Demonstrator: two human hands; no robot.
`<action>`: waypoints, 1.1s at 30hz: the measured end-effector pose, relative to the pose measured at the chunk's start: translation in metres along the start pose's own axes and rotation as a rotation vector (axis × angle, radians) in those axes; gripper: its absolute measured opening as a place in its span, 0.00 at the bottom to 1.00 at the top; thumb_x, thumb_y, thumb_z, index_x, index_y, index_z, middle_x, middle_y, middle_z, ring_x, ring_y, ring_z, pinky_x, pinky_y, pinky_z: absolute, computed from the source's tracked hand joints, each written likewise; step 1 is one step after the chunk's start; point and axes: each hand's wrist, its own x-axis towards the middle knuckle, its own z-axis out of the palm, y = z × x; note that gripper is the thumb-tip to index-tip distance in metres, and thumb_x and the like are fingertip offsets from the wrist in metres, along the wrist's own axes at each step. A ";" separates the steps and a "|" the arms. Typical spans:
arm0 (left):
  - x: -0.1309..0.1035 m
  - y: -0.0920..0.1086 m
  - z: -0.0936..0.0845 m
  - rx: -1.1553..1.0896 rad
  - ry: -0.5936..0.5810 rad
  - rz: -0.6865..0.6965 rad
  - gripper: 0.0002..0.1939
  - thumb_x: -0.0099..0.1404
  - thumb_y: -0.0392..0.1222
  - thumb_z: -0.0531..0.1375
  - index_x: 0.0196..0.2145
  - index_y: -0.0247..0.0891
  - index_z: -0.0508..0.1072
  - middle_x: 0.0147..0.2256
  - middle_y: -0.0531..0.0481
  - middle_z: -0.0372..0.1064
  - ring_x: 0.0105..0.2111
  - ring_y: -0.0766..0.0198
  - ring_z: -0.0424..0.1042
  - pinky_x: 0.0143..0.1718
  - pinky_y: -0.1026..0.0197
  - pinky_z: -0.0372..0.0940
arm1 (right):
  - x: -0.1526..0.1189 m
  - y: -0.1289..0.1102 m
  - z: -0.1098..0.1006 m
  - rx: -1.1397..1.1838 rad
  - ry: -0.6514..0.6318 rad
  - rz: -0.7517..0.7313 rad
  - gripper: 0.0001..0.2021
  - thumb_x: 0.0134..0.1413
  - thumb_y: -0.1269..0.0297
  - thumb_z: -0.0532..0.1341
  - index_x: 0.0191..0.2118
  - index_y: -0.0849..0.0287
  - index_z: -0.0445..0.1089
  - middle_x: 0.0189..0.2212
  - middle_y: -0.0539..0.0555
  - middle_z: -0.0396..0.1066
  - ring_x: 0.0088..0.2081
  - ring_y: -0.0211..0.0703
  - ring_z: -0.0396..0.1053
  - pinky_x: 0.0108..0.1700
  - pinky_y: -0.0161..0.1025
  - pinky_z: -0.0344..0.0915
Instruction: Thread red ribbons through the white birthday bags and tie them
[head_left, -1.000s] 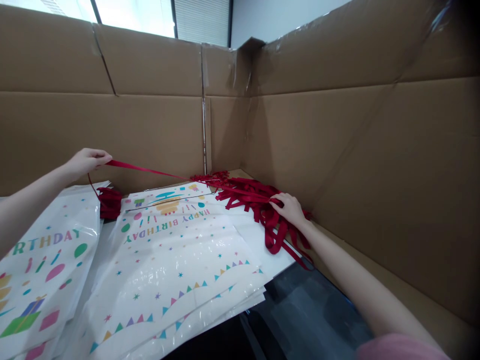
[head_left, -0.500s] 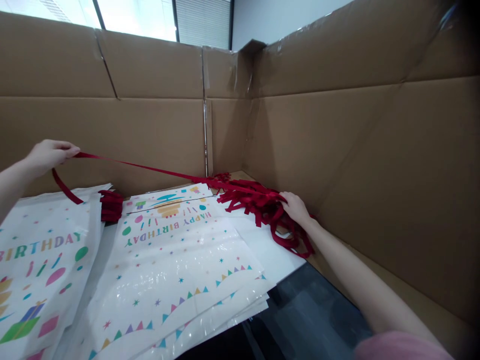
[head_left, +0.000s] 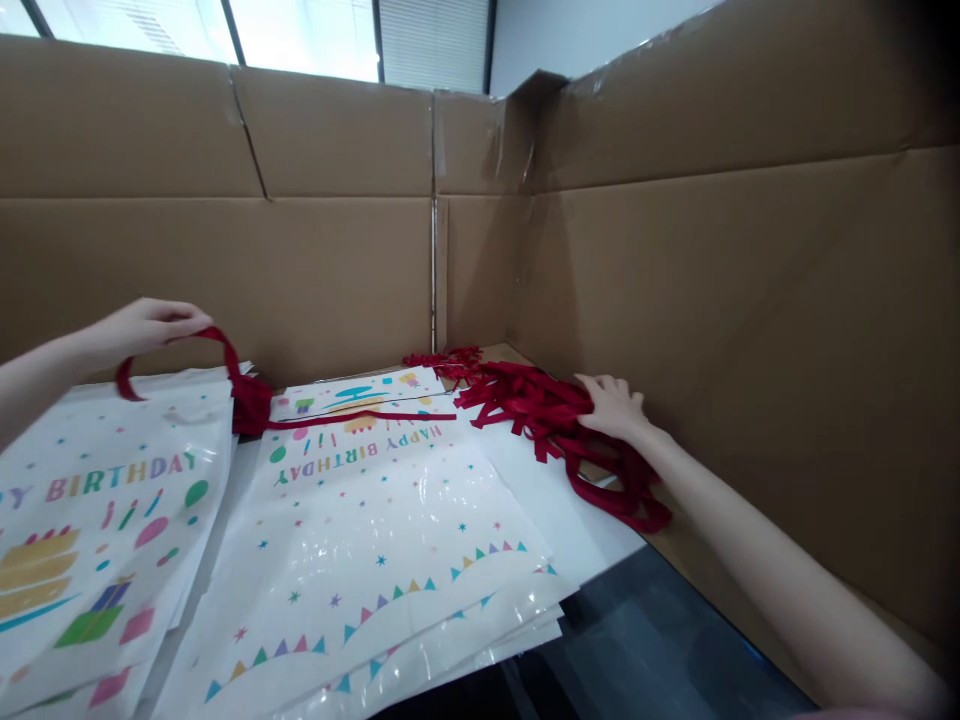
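My left hand (head_left: 161, 325) is closed on a dark red ribbon (head_left: 229, 345), pinched between thumb and fingers above the left stack of bags. The ribbon drapes from the fingers, and its other end lies across the printed bags to the right. A dark red bundle (head_left: 251, 402) sits beside that stack, touching the ribbon. At the right, my right hand (head_left: 616, 408) rests at the edge of a tangled pile of red ribbons (head_left: 525, 395), its fingers apart. White plastic birthday bags (head_left: 360, 520) lie in a stack in the middle; another stack of birthday bags (head_left: 127, 440) is at the left.
Tall cardboard walls (head_left: 337, 270) rise behind and along the right (head_left: 750, 300), meeting in a corner. Thin red shreds (head_left: 450, 362) lie near that corner. A dark glossy surface (head_left: 637, 630) shows at the lower right.
The ribbon stretched taut between my hands has gone slack, and its right end has come away from my right hand onto the bags. My right hand's fingers have spread. The view has shifted left.
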 end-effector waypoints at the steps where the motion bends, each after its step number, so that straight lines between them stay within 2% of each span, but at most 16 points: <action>1: -0.005 0.022 0.010 -0.080 -0.104 0.072 0.35 0.50 0.71 0.56 0.38 0.35 0.72 0.38 0.52 0.71 0.38 0.63 0.66 0.38 0.69 0.59 | 0.001 -0.026 -0.009 0.074 0.046 -0.087 0.32 0.43 0.61 0.61 0.58 0.57 0.59 0.51 0.66 0.60 0.52 0.68 0.54 0.47 0.64 0.54; 3: -0.014 0.061 0.030 -0.188 -0.250 0.147 0.28 0.55 0.65 0.58 0.38 0.35 0.71 0.35 0.51 0.70 0.33 0.65 0.65 0.33 0.68 0.59 | -0.001 -0.088 -0.029 0.334 0.095 -0.294 0.25 0.49 0.59 0.59 0.55 0.53 0.62 0.50 0.61 0.62 0.53 0.62 0.55 0.50 0.59 0.55; 4: -0.019 0.079 0.039 -0.212 -0.293 0.177 0.26 0.56 0.64 0.57 0.35 0.35 0.70 0.29 0.51 0.68 0.27 0.68 0.62 0.27 0.69 0.57 | -0.004 -0.121 -0.039 0.504 0.071 -0.430 0.22 0.54 0.57 0.57 0.55 0.52 0.62 0.51 0.59 0.62 0.54 0.57 0.55 0.53 0.56 0.55; 6: -0.031 0.110 0.055 -0.259 -0.384 0.260 0.23 0.58 0.61 0.57 0.32 0.35 0.69 0.23 0.53 0.61 0.22 0.71 0.56 0.22 0.69 0.52 | -0.012 -0.185 -0.058 0.823 -0.031 -0.630 0.19 0.58 0.54 0.54 0.54 0.51 0.62 0.52 0.55 0.61 0.54 0.50 0.57 0.55 0.50 0.56; 8: -0.043 0.133 0.065 -0.304 -0.444 0.330 0.21 0.59 0.59 0.56 0.30 0.36 0.68 0.22 0.54 0.57 0.20 0.72 0.53 0.21 0.68 0.49 | -0.022 -0.239 -0.074 1.076 -0.187 -0.737 0.19 0.59 0.52 0.52 0.54 0.51 0.62 0.53 0.54 0.60 0.54 0.46 0.58 0.54 0.46 0.57; 10: -0.053 0.146 0.071 -0.323 -0.476 0.391 0.19 0.61 0.57 0.55 0.30 0.36 0.68 0.21 0.54 0.55 0.20 0.72 0.52 0.20 0.68 0.47 | -0.030 -0.276 -0.084 1.243 -0.357 -0.827 0.17 0.60 0.51 0.51 0.49 0.54 0.64 0.49 0.54 0.63 0.50 0.42 0.61 0.51 0.42 0.60; 13: -0.060 0.144 0.072 -0.354 -0.479 0.422 0.18 0.62 0.56 0.55 0.29 0.36 0.67 0.21 0.54 0.53 0.19 0.72 0.50 0.20 0.68 0.46 | -0.034 -0.297 -0.085 1.349 -0.590 -0.908 0.18 0.59 0.48 0.51 0.35 0.60 0.64 0.33 0.51 0.66 0.36 0.36 0.64 0.39 0.35 0.62; 15: -0.062 0.131 0.069 -0.363 -0.470 0.379 0.19 0.62 0.56 0.55 0.29 0.35 0.67 0.21 0.53 0.54 0.19 0.72 0.52 0.20 0.68 0.47 | -0.030 -0.289 -0.079 1.329 -0.689 -0.907 0.20 0.58 0.46 0.52 0.29 0.61 0.61 0.25 0.49 0.62 0.27 0.33 0.60 0.31 0.32 0.58; 17: -0.061 0.111 0.065 -0.371 -0.452 0.309 0.19 0.61 0.57 0.55 0.29 0.35 0.66 0.22 0.52 0.56 0.20 0.72 0.54 0.20 0.69 0.49 | -0.022 -0.268 -0.070 1.265 -0.731 -0.869 0.22 0.57 0.46 0.53 0.26 0.61 0.59 0.21 0.47 0.58 0.23 0.31 0.56 0.27 0.31 0.55; 21: -0.057 0.068 0.057 -0.385 -0.388 0.219 0.20 0.61 0.57 0.56 0.28 0.35 0.65 0.24 0.52 0.59 0.23 0.71 0.58 0.23 0.69 0.54 | -0.001 -0.201 -0.061 1.054 -0.733 -0.761 0.23 0.53 0.46 0.57 0.23 0.62 0.59 0.20 0.47 0.56 0.22 0.30 0.54 0.27 0.32 0.53; 25: -0.057 0.033 0.055 -0.351 -0.313 0.188 0.20 0.61 0.56 0.56 0.28 0.34 0.65 0.23 0.53 0.54 0.22 0.73 0.53 0.21 0.70 0.50 | 0.019 -0.129 -0.064 0.820 -0.740 -0.573 0.23 0.46 0.43 0.61 0.27 0.63 0.66 0.23 0.50 0.63 0.26 0.34 0.58 0.30 0.34 0.55; 29: -0.056 0.006 0.058 -0.325 -0.344 0.185 0.20 0.61 0.56 0.55 0.28 0.35 0.65 0.22 0.53 0.53 0.22 0.72 0.50 0.20 0.70 0.47 | 0.036 -0.071 -0.069 0.618 -0.721 -0.474 0.24 0.43 0.41 0.61 0.27 0.63 0.69 0.24 0.52 0.66 0.27 0.37 0.61 0.32 0.35 0.56; 33: -0.056 -0.006 0.068 -0.294 -0.439 0.178 0.20 0.60 0.57 0.55 0.29 0.35 0.66 0.24 0.52 0.56 0.22 0.71 0.53 0.21 0.70 0.49 | 0.055 -0.033 -0.070 0.316 -0.598 -0.352 0.18 0.43 0.46 0.63 0.25 0.59 0.71 0.24 0.52 0.68 0.27 0.39 0.62 0.32 0.35 0.56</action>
